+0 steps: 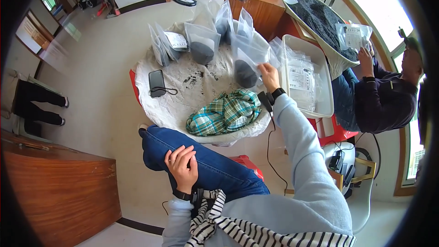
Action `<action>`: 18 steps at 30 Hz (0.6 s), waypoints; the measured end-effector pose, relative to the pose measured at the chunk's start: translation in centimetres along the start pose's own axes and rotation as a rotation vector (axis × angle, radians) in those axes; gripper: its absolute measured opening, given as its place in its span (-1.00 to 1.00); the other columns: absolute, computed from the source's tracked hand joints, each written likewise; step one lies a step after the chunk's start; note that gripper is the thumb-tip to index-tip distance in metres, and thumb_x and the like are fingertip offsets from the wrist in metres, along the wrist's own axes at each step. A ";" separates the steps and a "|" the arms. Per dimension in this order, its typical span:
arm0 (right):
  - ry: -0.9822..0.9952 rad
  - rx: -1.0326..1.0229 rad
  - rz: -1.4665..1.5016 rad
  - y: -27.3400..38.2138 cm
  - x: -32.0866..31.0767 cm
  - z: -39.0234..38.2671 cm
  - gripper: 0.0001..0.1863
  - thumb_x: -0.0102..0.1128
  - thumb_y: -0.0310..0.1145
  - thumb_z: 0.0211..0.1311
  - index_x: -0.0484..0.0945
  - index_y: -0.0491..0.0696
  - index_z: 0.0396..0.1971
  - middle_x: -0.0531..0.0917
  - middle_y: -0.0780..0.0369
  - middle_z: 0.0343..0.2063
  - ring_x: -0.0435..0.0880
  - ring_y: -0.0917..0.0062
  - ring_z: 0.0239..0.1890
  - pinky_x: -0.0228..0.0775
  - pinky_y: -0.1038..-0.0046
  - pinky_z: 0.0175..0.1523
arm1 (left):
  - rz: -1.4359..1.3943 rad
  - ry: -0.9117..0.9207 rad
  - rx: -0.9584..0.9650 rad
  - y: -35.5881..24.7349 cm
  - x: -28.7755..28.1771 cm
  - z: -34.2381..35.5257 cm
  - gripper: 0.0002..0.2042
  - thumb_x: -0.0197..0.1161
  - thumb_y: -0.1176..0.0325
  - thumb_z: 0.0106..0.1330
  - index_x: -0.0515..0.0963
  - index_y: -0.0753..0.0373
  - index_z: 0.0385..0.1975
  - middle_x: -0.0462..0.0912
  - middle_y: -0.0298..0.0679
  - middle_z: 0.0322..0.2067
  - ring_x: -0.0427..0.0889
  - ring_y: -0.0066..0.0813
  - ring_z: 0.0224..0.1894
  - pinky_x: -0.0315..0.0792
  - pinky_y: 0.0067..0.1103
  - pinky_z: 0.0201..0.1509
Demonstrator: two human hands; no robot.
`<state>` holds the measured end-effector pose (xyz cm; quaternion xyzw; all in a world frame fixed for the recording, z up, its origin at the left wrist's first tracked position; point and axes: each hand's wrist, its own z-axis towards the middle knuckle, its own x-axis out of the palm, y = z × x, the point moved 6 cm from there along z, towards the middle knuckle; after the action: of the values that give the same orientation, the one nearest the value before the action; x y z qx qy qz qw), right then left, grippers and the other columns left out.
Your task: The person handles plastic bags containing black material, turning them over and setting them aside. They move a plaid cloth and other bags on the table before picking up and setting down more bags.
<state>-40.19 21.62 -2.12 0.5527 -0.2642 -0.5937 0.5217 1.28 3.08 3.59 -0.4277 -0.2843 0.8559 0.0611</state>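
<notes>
My right hand (270, 77) reaches to the right side of a round, white cloth-covered surface (183, 105). Its fingers are closed on the edge of a clear plastic bag (246, 73) with black material in its lower part. Several similar bags (202, 48) stand along the far side, and one on the left carries a white label (176, 40). My left hand (182, 167) lies on my jeans near the knee, fingers stretched out and holding nothing. A green plaid cloth (226, 113) is bunched at the near edge, and a black phone (157, 83) with a strap lies at the left.
A white bin (330, 96) at the right holds labelled plastic bags (302, 80). Beyond it, a large lined basin (315, 11) contains black granules. A co-worker (384, 96) there holds a labelled bag (354, 36). A cable (269, 151) hangs beside my right arm. A wooden cabinet (64, 192) stands at the left.
</notes>
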 end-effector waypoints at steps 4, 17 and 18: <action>0.139 -0.040 0.030 7.7 0.4 -1.2 -0.79 0.02 -0.24 0.31 0.53 -0.07 -0.35 0.50 0.41 -0.54 0.43 0.71 -0.50 0.26 0.65 -0.39 | -0.022 0.070 -0.036 -0.4 -0.2 0.5 -0.86 0.14 0.39 0.16 0.56 0.16 -0.30 0.65 -0.38 -0.24 0.49 -0.38 -0.02 0.05 -0.35 0.25; 0.977 0.362 0.760 20.3 9.2 -11.5 -0.73 -0.04 -0.21 0.36 0.48 -0.09 -0.18 0.58 0.38 -0.34 0.56 0.65 -0.31 0.39 0.62 -0.21 | -1.576 0.336 -0.576 1.1 2.8 2.3 -0.38 0.27 0.03 0.17 0.26 0.22 0.15 0.40 -0.21 0.09 0.36 -0.30 0.14 0.24 -0.36 0.21; 0.980 0.347 0.787 19.7 9.4 -11.3 -0.73 -0.04 -0.21 0.36 0.48 -0.09 -0.18 0.58 0.38 -0.34 0.56 0.65 -0.31 0.39 0.62 -0.21 | -1.596 0.335 -0.645 1.4 2.9 1.9 -0.37 0.28 0.03 0.16 0.28 0.24 0.14 0.42 -0.20 0.06 0.38 -0.30 0.12 0.25 -0.35 0.21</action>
<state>-21.76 9.76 9.02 0.6976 -0.2705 0.0137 0.6633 -1.74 2.11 1.73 -0.2177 -0.7141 0.3615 0.5585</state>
